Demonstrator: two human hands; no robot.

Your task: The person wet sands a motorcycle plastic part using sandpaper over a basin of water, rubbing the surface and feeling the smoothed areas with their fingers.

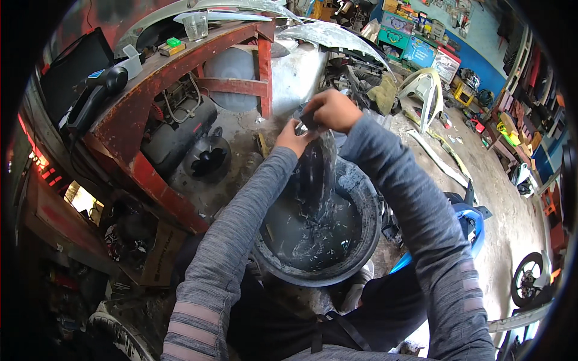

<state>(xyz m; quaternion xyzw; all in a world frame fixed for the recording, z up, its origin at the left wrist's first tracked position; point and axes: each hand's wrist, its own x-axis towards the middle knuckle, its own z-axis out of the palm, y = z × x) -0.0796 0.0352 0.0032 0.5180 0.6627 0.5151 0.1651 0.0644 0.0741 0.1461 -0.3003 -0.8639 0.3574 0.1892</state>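
A long, dark, wet panel (314, 174), curved like a vehicle body part, stands upright over a round black tub (319, 280). Its lower end dips into the murky grey water (301, 243). My left hand (292, 140) is closed on the panel's upper end, thumb and fingers pinching its edge. Just above and to the right, my right hand (337, 111) is closed around a small dark flat piece (309, 119) against the panel's top. Whether that piece is separate from the panel is hard to make out. Light flecks float on the water.
A red wooden bench (180, 63) with a clear plastic cup (196, 27) stands at the left, an air compressor (180, 126) beneath it. Blue bodywork (469, 225) lies right of the tub. A white and yellow frame-like part (424, 96) stands farther right. Boxes (418, 51) sit at the back.
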